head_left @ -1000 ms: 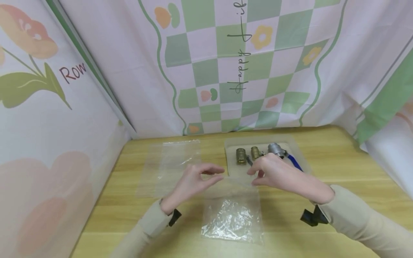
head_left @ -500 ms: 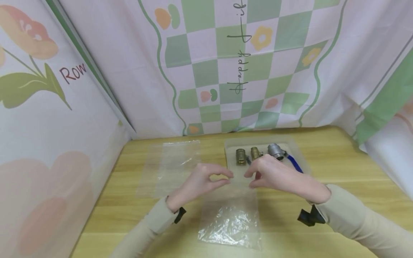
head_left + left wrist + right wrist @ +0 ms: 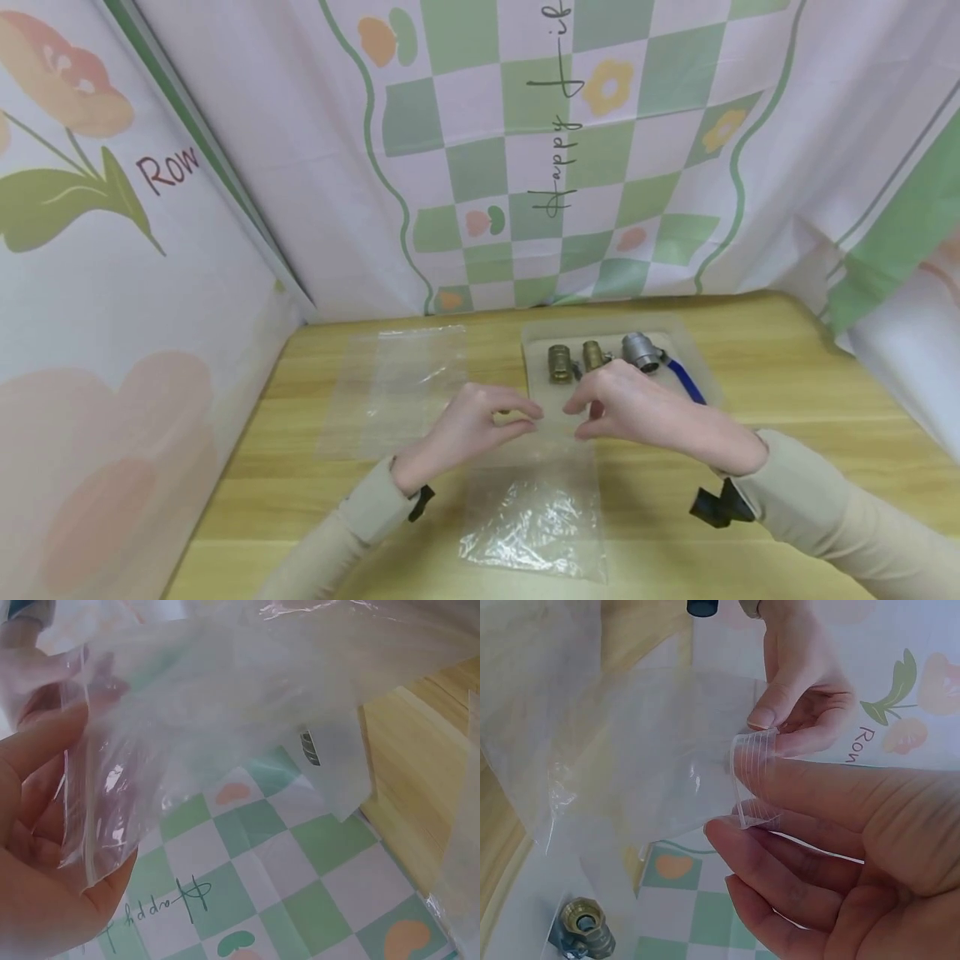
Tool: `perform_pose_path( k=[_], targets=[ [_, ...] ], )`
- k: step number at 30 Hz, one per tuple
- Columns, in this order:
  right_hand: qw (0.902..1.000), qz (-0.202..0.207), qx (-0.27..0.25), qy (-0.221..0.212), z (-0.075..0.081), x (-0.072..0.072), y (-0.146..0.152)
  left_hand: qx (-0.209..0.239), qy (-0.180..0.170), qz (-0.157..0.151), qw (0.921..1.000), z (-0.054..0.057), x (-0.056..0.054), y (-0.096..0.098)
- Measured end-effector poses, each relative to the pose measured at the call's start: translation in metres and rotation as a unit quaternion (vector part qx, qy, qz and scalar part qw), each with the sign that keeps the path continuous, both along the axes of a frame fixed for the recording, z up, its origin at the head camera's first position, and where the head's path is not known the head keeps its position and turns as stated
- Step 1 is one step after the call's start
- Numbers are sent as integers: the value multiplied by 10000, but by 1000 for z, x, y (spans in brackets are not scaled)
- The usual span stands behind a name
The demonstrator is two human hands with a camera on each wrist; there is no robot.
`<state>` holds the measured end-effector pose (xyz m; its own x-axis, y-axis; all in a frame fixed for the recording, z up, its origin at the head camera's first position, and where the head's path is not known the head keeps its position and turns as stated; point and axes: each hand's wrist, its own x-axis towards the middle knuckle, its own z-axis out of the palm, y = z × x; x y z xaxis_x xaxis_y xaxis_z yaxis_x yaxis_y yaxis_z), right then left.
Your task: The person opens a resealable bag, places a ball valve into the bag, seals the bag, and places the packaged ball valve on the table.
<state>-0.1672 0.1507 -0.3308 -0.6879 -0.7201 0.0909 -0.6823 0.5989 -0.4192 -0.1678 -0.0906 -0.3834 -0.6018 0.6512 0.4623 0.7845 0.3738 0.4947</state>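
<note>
A clear zip bag hangs toward me from between both hands, its mouth away from me. My left hand holds one side of the mouth, thumb and fingers curved about the zip strip in the left wrist view. From the other side, my right hand holds the mouth; its thumb and forefinger stand apart at the ribbed zip edge in the right wrist view. The mouth gapes between them. The bag shows no contents. Behind the right hand are two brass valves, one beside another.
A translucent tray at the back holds the brass valves and a silver ball valve with a blue lever. Another clear bag lies flat at the left of the wooden table. A printed curtain hangs behind.
My left hand has moved right and my right hand slightly left, so the fingertips are closer. The bag between them has shifted a little left and toward me.
</note>
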Motion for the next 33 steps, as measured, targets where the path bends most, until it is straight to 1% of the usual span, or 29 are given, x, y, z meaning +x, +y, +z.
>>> perform_pose_path(
  k=[3,8,12,15,17,22,25,27,31,33],
  targets=[
    [10000,-36,-46,12,-1,0,2,25,58,65,10000,-1,0,0],
    [9998,-148,-134,31,-2,1,5,96,76,-86,9999,-1,0,0],
    [9995,-228,-160,146,-2,2,7,126,-5,-220,9997,-1,1,0],
    [9993,-270,-169,181,-2,1,8,130,-31,-235,9996,0,2,0],
    [9994,-276,-162,161,-2,1,8,154,-109,-154,9997,0,3,0],
    [9994,-245,-169,182,-3,1,9,185,-294,242,9991,-2,3,-2],
    [9994,-214,-201,204,-3,1,10,226,-309,325,9987,-2,3,-3],
    [9994,-202,-210,188,-4,1,11,263,-259,284,9989,-2,3,-4],
    [9995,-220,-215,117,-4,1,13,344,-194,84,9992,-2,3,-5],
    [9993,-258,-224,141,-4,1,15,326,-59,-27,9994,-2,4,-5]
  ],
)
